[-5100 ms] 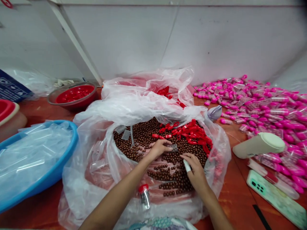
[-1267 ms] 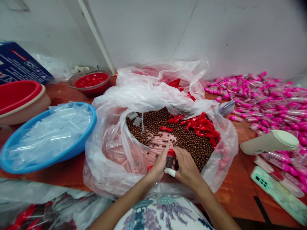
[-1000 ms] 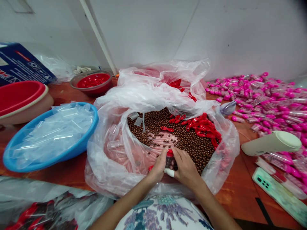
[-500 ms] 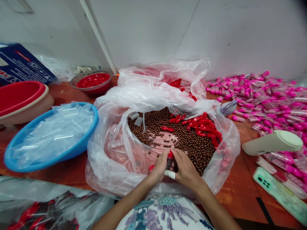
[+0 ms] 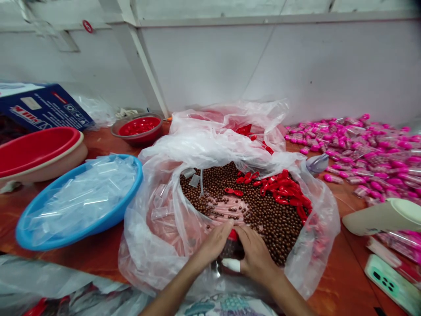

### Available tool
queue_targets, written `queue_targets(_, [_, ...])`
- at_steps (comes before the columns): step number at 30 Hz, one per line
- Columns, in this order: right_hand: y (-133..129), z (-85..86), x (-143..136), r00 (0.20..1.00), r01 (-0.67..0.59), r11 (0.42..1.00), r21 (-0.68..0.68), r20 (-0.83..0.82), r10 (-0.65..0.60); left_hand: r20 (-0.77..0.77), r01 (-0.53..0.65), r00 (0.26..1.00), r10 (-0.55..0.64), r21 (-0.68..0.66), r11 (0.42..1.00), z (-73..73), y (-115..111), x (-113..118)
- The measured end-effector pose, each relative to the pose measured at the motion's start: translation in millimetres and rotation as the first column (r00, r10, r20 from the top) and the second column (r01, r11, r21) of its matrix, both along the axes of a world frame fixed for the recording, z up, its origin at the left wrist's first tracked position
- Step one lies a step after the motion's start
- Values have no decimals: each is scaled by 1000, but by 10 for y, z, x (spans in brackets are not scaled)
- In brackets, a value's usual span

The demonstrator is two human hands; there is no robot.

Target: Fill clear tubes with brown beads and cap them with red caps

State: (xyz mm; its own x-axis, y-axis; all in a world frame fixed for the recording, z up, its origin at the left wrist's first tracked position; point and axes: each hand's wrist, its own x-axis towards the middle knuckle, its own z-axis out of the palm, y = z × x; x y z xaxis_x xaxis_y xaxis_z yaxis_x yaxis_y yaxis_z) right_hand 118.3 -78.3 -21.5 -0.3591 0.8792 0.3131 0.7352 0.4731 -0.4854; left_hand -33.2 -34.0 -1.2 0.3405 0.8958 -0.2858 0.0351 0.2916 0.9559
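Just above the near rim of a large clear plastic bag (image 5: 134,245), my left hand (image 5: 210,243) and my right hand (image 5: 258,254) meet around a small clear tube (image 5: 230,249) with a red cap (image 5: 233,235). Fingers of both hands press at the cap, and dark contents show through the tube wall. White tape (image 5: 232,264) wraps one right-hand digit. Inside the bag lie many small brown balls (image 5: 272,221). A heap of red plastic caps (image 5: 284,191) rests on the balls at the right, and a single red cap (image 5: 233,192) lies near the middle.
To the left stands a blue basin (image 5: 138,182) of clear tubes, with red and cream basins (image 5: 49,162) behind. Pink-capped filled tubes (image 5: 368,153) pile up at the right. A beige bottle (image 5: 378,215), a phone (image 5: 391,281) and a scoop (image 5: 317,163) lie nearby.
The view has tilted up, so the scene sits lower in the picture and more wall shows. Both hands stay together on the capped tube.
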Motion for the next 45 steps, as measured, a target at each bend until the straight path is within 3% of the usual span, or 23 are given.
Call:
queue_targets(3, [-42,52,-134,995,-95,985,-144,-27,92,-320,67,946,51,347,936,64,357,-165])
queue_targets(6, [-99,57,-262,976,-215,955,-205,-10,218,-534,179,834,137,498,849,30,726,-164])
queue_targets(8, [-93,32,-292,969,-241,952,-189,3,246,-638,264,752,168,524,810,9,935,-138])
queue_targets(10, [-14,-11,-251,977,-210,966,-151,7,214,-709,267,661,245,528,806,17,1111,-175])
queue_targets(14, [390,-159,-26,994,-109,993,-37,19,109,-763,109,483,429,539,835,76,1357,-506])
queue_targets(17, [795,-304,96,996,4,995,96,83,-12,-796,72,426,429,503,861,106,1434,-798])
queue_targets(20, [1156,-400,69,978,73,972,224,173,-113,-809,133,458,368,471,872,120,1447,-956])
queue_targets(23, [1388,-413,-58,957,78,958,276,247,-149,-771,151,525,360,501,852,95,1434,-973])
queue_targets(25, [1445,-396,-139,950,71,967,246,280,-141,-654,33,652,383,529,848,43,1432,-925])
queue_targets(27, [1423,-367,-176,953,77,981,177,277,-125,-507,-87,789,347,466,880,-20,1442,-840])
queue_targets(30, [1255,-278,-107,988,65,996,55,138,-72,-314,-123,920,235,337,933,-82,1469,-683])
queue_targets(32, [1079,-185,17,999,51,997,-50,-17,-52,-281,-105,938,202,327,939,-97,1494,-595])
queue_targets(35, [788,-70,260,959,123,962,-243,-219,-178,-334,-121,915,228,312,942,-137,1555,-520])
queue_targets(40, [308,-148,607,746,167,848,-504,-498,-443,-367,-145,898,244,277,950,-271,1628,-466])
queue_targets(45, [-37,-306,726,557,225,737,-637,-536,-634,-406,-161,876,263,267,950,-339,1620,-390])
